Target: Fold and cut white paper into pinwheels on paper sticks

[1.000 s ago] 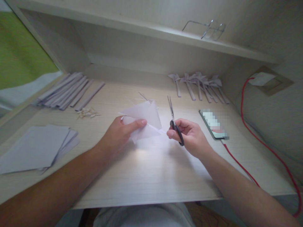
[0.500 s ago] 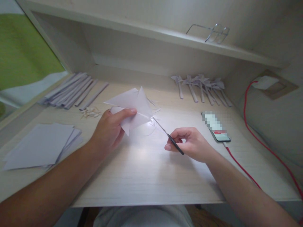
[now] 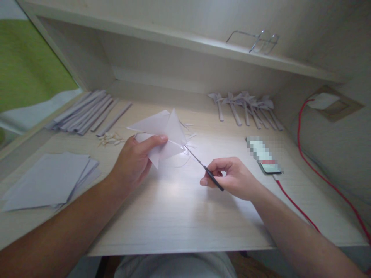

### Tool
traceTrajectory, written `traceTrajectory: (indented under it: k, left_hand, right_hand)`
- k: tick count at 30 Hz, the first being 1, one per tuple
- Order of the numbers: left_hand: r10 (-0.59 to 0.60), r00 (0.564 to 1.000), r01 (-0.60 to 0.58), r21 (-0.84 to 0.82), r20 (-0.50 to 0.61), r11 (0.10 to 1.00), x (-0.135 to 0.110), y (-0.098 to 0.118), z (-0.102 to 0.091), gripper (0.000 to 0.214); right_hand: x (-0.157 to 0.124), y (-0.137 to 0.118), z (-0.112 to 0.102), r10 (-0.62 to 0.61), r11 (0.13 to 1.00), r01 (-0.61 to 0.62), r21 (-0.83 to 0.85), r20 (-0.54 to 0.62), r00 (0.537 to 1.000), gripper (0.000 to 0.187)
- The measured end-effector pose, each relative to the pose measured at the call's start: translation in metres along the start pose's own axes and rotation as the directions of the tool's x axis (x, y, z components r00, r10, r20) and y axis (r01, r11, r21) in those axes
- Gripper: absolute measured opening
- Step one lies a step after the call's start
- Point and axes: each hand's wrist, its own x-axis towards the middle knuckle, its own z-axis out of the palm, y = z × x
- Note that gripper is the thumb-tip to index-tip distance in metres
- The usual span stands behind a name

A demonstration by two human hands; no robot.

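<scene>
My left hand [image 3: 137,156] pinches a sheet of white paper [image 3: 171,133], its thumb on top and the fingers underneath. Slits split the paper into pointed flaps that spread apart. In my right hand [image 3: 227,175] is a pair of scissors [image 3: 213,178] with black handles, fingers closed around the grips. The blades point up and left, and their tips meet the paper's right corner. Thin paper scraps [image 3: 189,136] lie on the desk just beyond that corner.
Rolled paper sticks [image 3: 87,112] lie at the back left, near small pale pieces [image 3: 110,139]. Stacked paper squares [image 3: 49,179] rest at front left. Several paper pinwheels [image 3: 246,104] are at the back right. A phone [image 3: 263,156] with a red cable [image 3: 298,208] lies right; a wire stand [image 3: 261,41] sits on the shelf.
Almost nothing differs. The view has shifted very slightly, and my right hand with the scissors sits a touch further left and lower; both hands keep their holds.
</scene>
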Motion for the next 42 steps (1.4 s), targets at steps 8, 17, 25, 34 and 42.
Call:
traceTrajectory:
  k: [8,17,25,34,42]
  left_hand:
    - [0.008,1.0,-0.008,-0.006,-0.014,1.0,-0.001,0.001,0.001,0.01]
    - [0.024,1.0,-0.024,-0.019,-0.02,1.0,0.0,0.0,0.001,0.011]
    - [0.049,0.998,-0.05,-0.018,-0.04,0.999,0.002,-0.003,0.0,0.009]
    - [0.128,0.981,-0.128,0.005,-0.146,0.992,0.007,-0.006,-0.005,0.017]
    - [0.098,0.982,-0.058,0.239,-0.162,0.969,0.012,-0.016,-0.014,0.019]
  right_hand:
    - [-0.002,-0.002,0.0,0.015,1.0,-0.015,-0.005,0.0,1.0,0.035]
    - [-0.001,0.0,0.001,0.015,1.0,-0.015,0.015,0.006,1.0,0.034]
    - [-0.001,0.001,0.001,0.004,1.0,-0.003,0.017,-0.006,1.0,0.034]
    - [0.004,0.007,-0.005,0.11,0.994,-0.111,0.026,0.039,0.993,0.035]
    - [0.021,0.034,-0.025,-0.002,0.923,-0.102,-0.371,-0.27,0.963,0.023]
